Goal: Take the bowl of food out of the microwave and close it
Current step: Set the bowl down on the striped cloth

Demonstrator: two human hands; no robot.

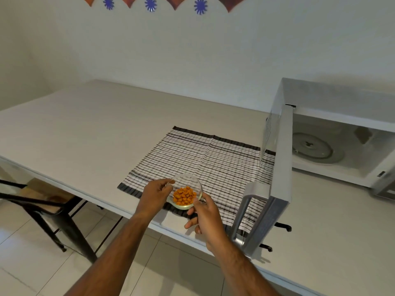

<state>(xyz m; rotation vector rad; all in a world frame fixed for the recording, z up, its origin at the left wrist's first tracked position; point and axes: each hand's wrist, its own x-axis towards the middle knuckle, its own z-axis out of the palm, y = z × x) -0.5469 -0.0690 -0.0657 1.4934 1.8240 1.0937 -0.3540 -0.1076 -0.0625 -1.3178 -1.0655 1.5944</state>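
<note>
A small clear glass bowl holding orange food pieces sits low over the striped cloth near the table's front edge. My left hand pinches its left rim. My right hand grips its right rim with thumb and forefinger. I cannot tell whether the bowl rests on the cloth or is just above it. The white microwave stands at the right with its door swung wide open toward me. Inside, the glass turntable is bare.
The white table stretches left and back to the wall. A black-framed chair stands under its left front edge. The open door's handle juts out just right of my right hand. Tiled floor lies below.
</note>
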